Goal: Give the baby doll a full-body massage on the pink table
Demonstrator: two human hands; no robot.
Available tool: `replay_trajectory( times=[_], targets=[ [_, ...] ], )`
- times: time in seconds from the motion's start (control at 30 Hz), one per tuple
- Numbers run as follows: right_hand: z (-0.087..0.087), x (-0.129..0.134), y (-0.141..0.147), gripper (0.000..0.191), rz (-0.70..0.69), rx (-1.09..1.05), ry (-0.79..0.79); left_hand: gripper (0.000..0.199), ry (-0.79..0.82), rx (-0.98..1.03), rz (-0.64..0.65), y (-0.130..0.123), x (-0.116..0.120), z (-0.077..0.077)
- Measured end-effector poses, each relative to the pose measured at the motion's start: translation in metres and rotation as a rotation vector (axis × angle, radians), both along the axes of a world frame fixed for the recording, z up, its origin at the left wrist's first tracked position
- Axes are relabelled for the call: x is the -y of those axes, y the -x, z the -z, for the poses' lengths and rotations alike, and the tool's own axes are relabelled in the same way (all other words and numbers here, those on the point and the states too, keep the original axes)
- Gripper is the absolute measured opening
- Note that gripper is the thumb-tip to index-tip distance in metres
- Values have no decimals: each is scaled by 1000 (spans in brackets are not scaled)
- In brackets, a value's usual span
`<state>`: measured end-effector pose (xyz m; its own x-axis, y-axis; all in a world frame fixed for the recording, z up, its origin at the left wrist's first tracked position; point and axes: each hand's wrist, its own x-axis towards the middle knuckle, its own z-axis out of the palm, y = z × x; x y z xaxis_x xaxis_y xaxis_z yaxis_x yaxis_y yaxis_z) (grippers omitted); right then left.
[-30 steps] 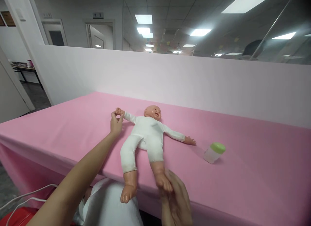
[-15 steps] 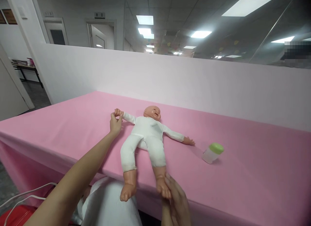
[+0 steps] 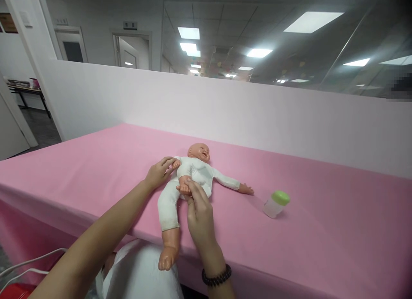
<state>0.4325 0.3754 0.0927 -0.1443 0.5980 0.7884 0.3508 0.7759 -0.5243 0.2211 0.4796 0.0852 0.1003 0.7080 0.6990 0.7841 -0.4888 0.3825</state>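
Doll (image 3: pixel 200 172) face-up on pink-covered table (image 3: pixel 309 234), one leg folded up over torso, other foot (image 3: pixel 168 258) past table edge. Left hand (image 3: pixel 157 174) pinching doll's near wrist area; right hand (image 3: pixel 201 213) pinching raised foot. Translucent container (image 3: pixel 273 208), green lid (image 3: pixel 281 197) on, just beyond doll's outstretched arm (image 3: pixel 227 180); can't tell contents.

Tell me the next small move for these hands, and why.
Probably ease the raised foot of the baby doll slightly toward the doll's hand: the right hand holds that foot, the left hand holds the doll's hand, and a gap separates them.
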Motion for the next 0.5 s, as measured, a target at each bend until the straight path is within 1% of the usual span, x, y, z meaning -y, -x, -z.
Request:
replay_trajectory(
  times=[0.1,0.17,0.23,0.3,0.4,0.47,0.5],
  targets=[
    [-4,13,-9,46,17,-34,-71,36,29,128,-31,3,-4,2],
    [-6,28,-21,45,50,-51,-130,41,22,299,-71,6,-8,3],
    [-3,45,-35,45,84,-43,-165,45,8,502,-112,10,-14,3],
    [8,61,-49,46,117,-24,-192,43,50,709,-146,15,-21,3],
    [36,84,-64,42,196,-13,-215,32,217,999,-220,22,-30,1],
    [57,97,-69,34,276,-13,-156,22,309,1146,-273,25,-33,0],
    [68,103,-70,29,317,-12,-119,19,331,1192,-279,27,-35,0]
  ],
)
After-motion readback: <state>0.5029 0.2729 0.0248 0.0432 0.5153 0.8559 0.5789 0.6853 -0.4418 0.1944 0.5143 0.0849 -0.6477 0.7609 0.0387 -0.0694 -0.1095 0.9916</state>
